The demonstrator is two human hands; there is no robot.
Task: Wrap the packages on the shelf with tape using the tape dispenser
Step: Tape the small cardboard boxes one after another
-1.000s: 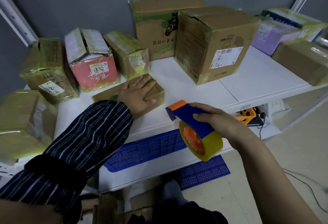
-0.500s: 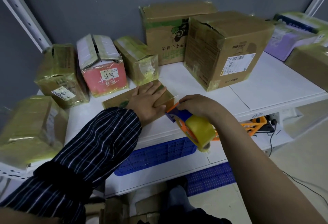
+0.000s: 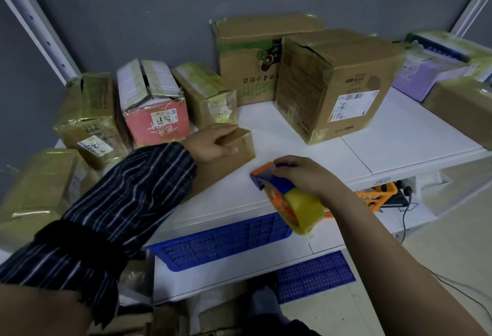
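A flat brown cardboard package (image 3: 234,158) stands tilted up on its long edge on the white shelf (image 3: 386,144). My left hand (image 3: 213,144) grips its upper right corner, fingers over the top, thumb on the near face. My right hand (image 3: 306,176) holds a blue and orange tape dispenser (image 3: 279,192) with a yellowish tape roll (image 3: 303,210), just right of the package and apart from it.
Taped boxes line the back: a red-fronted one (image 3: 155,104), an olive one (image 3: 87,120), a large brown box with a label (image 3: 338,85), a purple one (image 3: 426,75). A blue crate (image 3: 221,245) sits on the lower shelf, an orange item (image 3: 378,194) beside it.
My left hand has gone from lying flat on the package to gripping its corner and tipping it up on edge. The dispenser has drawn back from the package's end to the right.
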